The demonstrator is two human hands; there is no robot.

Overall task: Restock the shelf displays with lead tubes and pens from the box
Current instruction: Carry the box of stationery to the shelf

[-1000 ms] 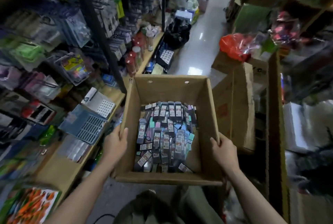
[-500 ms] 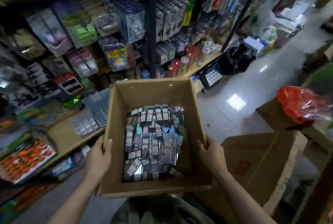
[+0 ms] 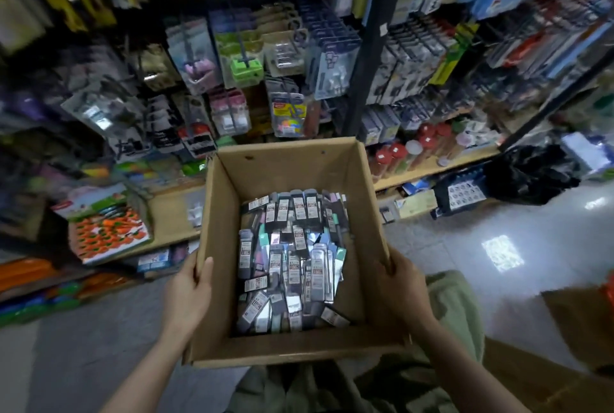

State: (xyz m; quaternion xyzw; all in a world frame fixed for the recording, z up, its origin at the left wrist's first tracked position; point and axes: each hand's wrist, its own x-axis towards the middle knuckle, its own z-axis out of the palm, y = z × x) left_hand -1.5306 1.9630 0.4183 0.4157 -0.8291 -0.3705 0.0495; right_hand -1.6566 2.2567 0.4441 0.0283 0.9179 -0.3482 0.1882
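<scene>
Nearest: left hand (image 3: pixel 187 296) and right hand (image 3: pixel 403 286), fingers curled over opposite walls of the open box (image 3: pixel 219 213), gripping it level for carrying. Inside, lead tubes (image 3: pixel 292 256) heaped loose. Beyond, shelf displays (image 3: pixel 252 80), presumably awaiting restock.

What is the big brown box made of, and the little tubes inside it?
The open brown box looks like matte cardboard: dull tan walls with raw, thin edges. The small lead tubes seem glossy plastic with paper labels, since several glint; blur leaves that uncertain.
</scene>
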